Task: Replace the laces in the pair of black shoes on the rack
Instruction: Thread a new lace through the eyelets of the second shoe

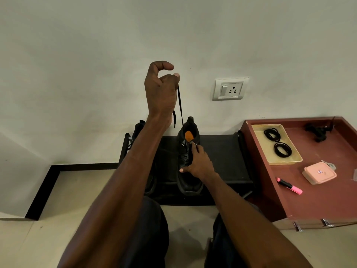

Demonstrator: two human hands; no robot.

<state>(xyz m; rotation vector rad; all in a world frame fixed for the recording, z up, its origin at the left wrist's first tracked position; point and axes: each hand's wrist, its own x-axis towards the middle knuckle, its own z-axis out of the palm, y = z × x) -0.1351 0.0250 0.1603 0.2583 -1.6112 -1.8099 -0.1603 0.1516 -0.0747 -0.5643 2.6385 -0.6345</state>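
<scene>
A black shoe (190,182) with an orange insole stands on the black rack (222,155), toe toward me. My left hand (161,88) is raised high above it and pinches a black lace (180,107) that runs taut down into the shoe; the lace's free end dangles by my wrist. My right hand (199,163) rests on the shoe's upper, fingers at the eyelets and tongue. The second black shoe (138,130) stands to the left on the rack, mostly hidden behind my left forearm.
A maroon table (316,196) stands right of the rack. On it lie a cream tray (293,161) with two coiled black laces (278,142), a loose black lace bundle (316,132), a pink box (319,174) and a pink marker (288,185). A wall socket (229,89) sits above.
</scene>
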